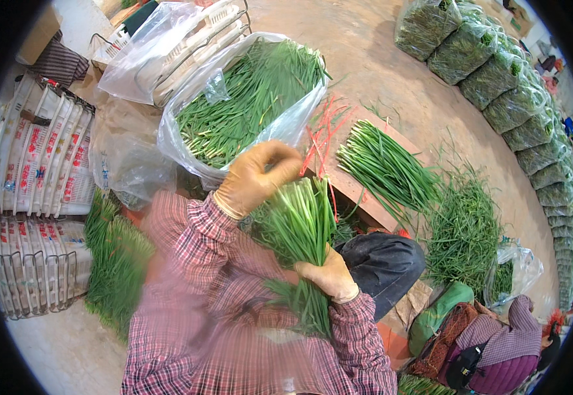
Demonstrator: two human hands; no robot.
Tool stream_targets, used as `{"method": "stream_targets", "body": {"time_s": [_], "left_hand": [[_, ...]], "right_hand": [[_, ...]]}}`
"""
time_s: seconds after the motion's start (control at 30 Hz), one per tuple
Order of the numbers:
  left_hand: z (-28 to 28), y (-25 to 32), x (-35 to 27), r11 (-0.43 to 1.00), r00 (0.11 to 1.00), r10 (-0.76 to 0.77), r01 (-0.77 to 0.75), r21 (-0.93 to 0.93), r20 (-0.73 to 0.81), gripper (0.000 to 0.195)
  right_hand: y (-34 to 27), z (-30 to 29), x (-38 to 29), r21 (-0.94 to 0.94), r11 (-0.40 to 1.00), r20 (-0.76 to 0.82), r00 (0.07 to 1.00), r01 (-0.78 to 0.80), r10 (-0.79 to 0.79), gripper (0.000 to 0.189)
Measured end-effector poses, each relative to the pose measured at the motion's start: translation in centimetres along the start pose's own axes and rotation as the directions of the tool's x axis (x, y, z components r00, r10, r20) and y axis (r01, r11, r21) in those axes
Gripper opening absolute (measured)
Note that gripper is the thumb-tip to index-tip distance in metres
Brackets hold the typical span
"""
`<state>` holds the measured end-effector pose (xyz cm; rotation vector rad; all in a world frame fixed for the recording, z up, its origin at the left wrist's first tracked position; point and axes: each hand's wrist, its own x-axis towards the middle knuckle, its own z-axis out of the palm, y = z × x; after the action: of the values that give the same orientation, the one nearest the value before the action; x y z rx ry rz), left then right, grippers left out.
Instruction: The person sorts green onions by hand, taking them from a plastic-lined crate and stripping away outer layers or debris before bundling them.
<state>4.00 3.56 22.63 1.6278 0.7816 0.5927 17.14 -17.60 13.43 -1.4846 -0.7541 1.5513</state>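
Observation:
My right hand [328, 276], in a tan glove, is closed around the middle of a bunch of garlic chives [304, 212]. The pale stalk ends point up and the leaves hang over my lap. My left hand [262, 177], gloved too, is just above the stalk ends with thumb and fingers curled; whether anything is pinched between them cannot be made out. Red ties [322, 138] lie on the near end of a board [378, 192], beside a neat bunch of chives [390, 168]. Beyond my left hand is a plastic-lined container of loose chives [257, 98].
White crates [44, 158] are stacked at left, beside standing chives [118, 261]. Loose greens [464, 227] lie on the floor at right. Bagged greens [489, 79] form a long row at upper right. Another person [498, 345] is low at the bottom right by a green sack [439, 316].

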Motion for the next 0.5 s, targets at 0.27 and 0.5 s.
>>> {"method": "stream_targets", "body": {"time_s": [0.27,0.5], "left_hand": [[1.7,-1.7,1.0,0.817,0.964,-0.102,-0.059,0.574,0.245,0.040],[1.9,-4.4,1.7,0.948,0.989,-0.083,0.042,0.315,0.119,0.030]], "right_hand": [[-0.1,0.8,-0.1,-0.211,0.977,-0.059,0.998,-0.010,-0.003,0.058],[-0.2,0.4,0.2,-0.205,0.978,-0.057,0.998,0.026,-0.039,0.059]]}}
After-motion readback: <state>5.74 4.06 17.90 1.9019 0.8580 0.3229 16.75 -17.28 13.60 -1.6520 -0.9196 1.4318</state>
